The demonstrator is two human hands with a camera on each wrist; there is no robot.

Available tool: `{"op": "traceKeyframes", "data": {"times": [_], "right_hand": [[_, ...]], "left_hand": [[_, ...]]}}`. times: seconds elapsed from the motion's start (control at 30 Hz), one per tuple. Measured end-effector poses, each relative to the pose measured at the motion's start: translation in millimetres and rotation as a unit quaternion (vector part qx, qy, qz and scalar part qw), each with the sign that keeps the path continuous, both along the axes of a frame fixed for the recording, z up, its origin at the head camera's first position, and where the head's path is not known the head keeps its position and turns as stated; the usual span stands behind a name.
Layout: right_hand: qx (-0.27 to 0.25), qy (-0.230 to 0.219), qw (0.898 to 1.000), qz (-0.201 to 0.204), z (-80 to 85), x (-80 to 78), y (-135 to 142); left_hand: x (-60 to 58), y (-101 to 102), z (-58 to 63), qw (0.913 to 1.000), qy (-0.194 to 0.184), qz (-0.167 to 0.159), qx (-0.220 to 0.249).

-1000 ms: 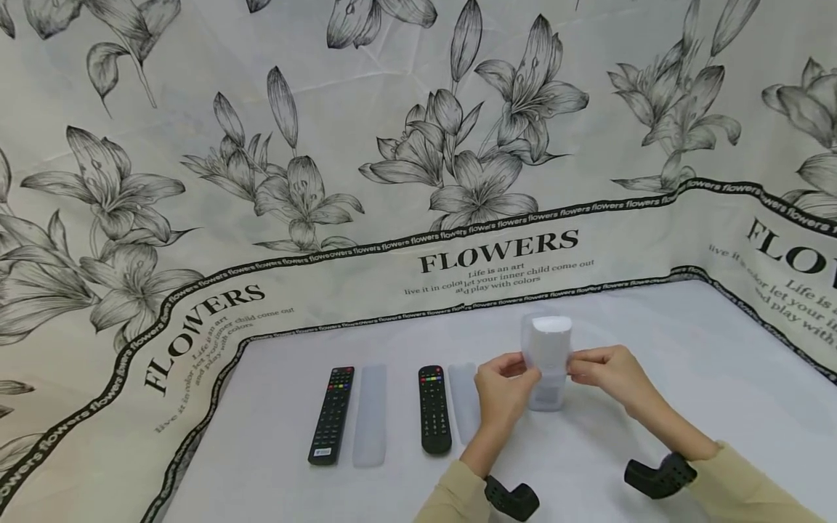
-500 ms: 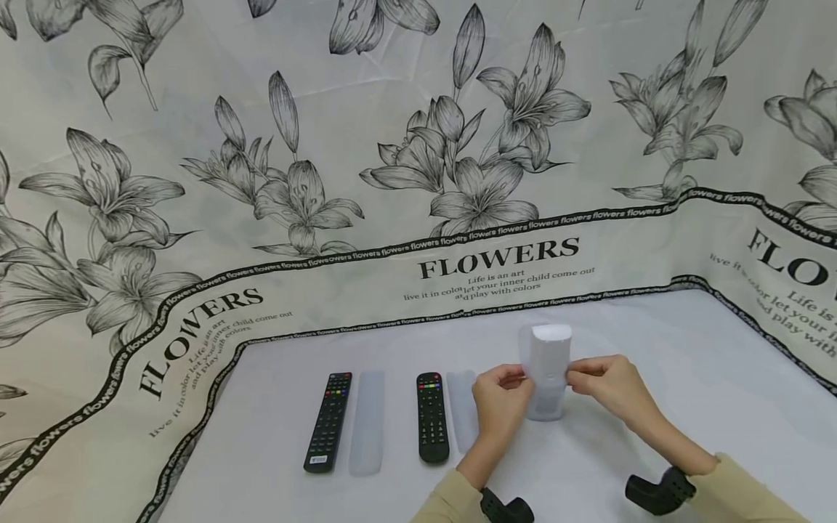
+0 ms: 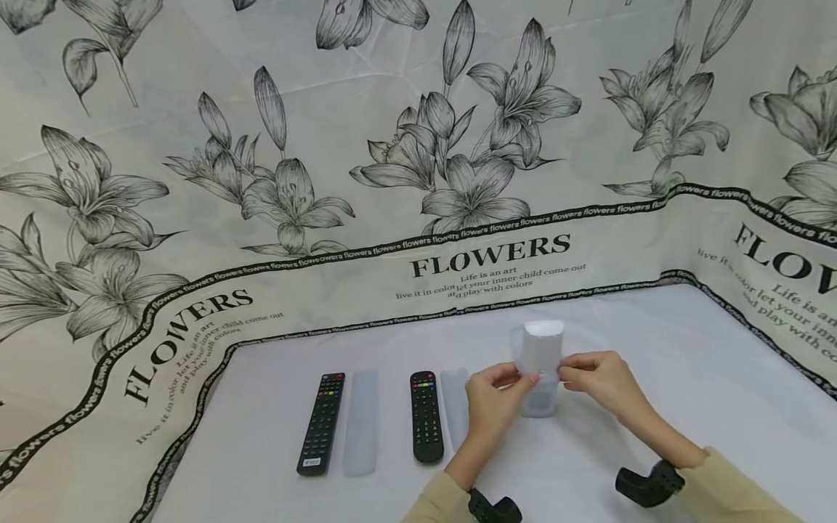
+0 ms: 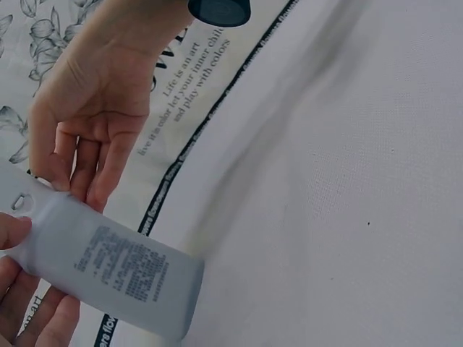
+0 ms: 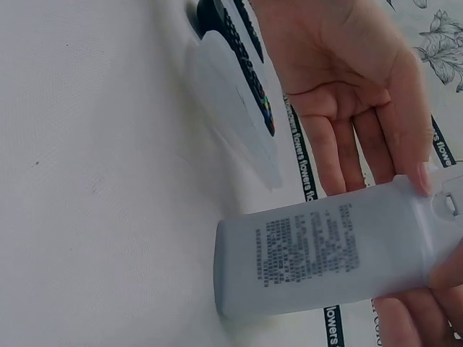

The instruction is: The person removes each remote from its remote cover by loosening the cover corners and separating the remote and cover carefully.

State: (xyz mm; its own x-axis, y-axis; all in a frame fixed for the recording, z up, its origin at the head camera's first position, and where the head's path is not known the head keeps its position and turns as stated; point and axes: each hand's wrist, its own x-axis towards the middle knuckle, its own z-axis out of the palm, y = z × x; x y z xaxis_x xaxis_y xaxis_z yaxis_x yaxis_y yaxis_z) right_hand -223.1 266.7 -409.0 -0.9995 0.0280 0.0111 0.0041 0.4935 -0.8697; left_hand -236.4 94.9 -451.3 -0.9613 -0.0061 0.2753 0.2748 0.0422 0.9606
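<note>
A white remote control (image 3: 543, 349) stands nearly upright between both hands, with a translucent sleeve (image 3: 516, 347) showing past its upper left edge. My left hand (image 3: 495, 399) pinches its left side near mid-height, thumb on the near face. My right hand (image 3: 604, 381) pinches the opposite side with thumb and fingertips. The wrist views show the remote's label face: a block of small print (image 4: 126, 264) near the end and a small notch (image 5: 450, 204) close to the fingers. Its far face is hidden.
To the left lie two black remotes (image 3: 322, 425) (image 3: 427, 418), each beside a flat translucent sleeve (image 3: 361, 423) (image 3: 454, 403). My left forearm partly covers the second sleeve. A flower-print cloth (image 3: 484, 196) rises behind the white table (image 3: 261, 407).
The remote has tilted slightly, and less of the sleeve shows above its top. Both hands keep their pinch on its sides. The head view has shifted a little.
</note>
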Motion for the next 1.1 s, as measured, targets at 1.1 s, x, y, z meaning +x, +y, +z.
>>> {"op": "traceKeyframes", "data": {"times": [1.1], "right_hand": [[-0.028,-0.046,0.998,0.025,-4.5,-9.8,8]], "left_hand": [[-2.9,15,-2.8,0.9948,-0.036,0.083,0.047]]}}
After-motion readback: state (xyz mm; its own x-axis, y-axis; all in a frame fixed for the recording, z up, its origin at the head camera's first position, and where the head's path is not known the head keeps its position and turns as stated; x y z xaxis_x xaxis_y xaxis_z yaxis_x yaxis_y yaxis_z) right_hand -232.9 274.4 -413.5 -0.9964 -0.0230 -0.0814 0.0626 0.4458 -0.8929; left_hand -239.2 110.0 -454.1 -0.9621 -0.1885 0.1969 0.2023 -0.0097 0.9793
